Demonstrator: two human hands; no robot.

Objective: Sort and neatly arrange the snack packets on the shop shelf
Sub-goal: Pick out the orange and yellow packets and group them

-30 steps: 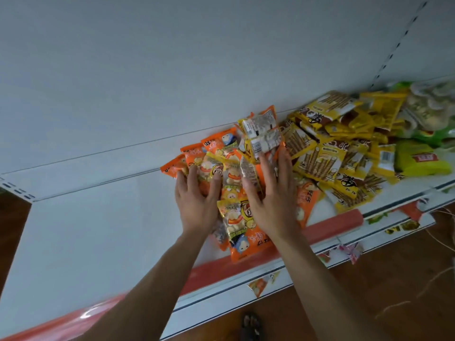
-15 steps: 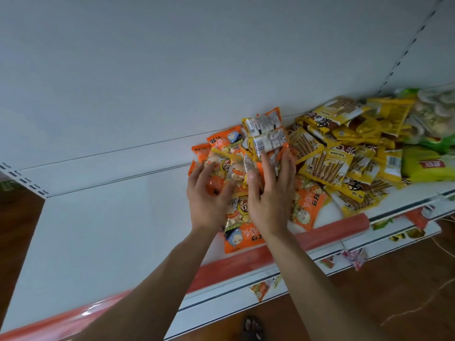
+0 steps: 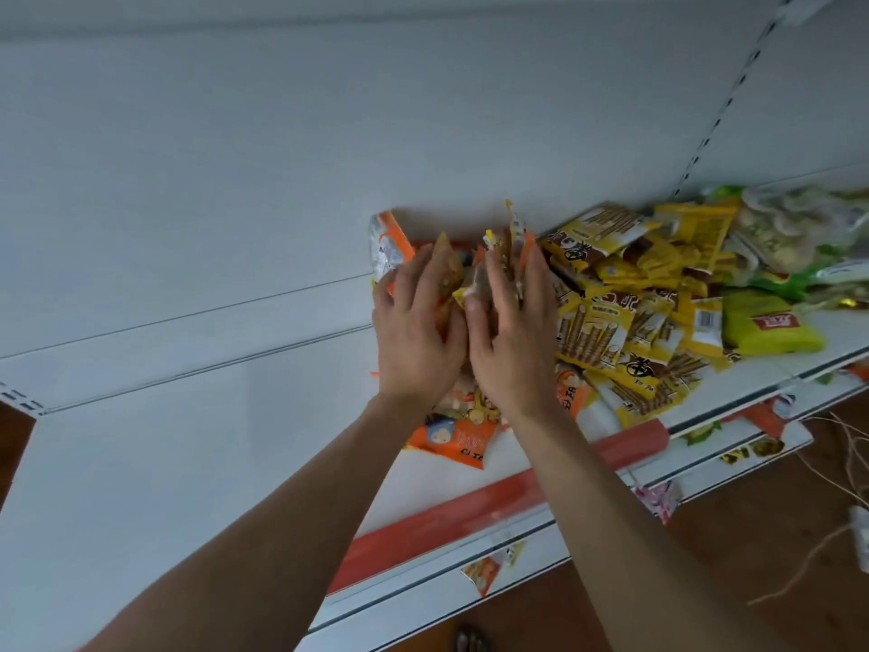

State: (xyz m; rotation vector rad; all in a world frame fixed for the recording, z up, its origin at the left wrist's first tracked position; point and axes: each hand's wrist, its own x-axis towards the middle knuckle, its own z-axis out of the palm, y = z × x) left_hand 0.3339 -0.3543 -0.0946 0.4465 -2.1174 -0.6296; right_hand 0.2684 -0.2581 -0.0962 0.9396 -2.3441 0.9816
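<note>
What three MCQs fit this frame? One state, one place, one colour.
1. What are the left hand and right hand doing?
A. Hanging idle off the shelf
B. Pressing the orange packets together
C. Lying flat on bare shelf

2. Where do the yellow packets lie?
A. Left of the left hand
B. On the floor
C. Right of the right hand

3. What colour is the strip along the shelf's front edge?
A. Red-orange
B. Blue
C. Black

Key:
1 B, both hands' straight fingers lie on the orange bunch.
2 C, the yellow pile spreads out past the right hand.
3 A, the strip shows red-orange against the white shelf.
</note>
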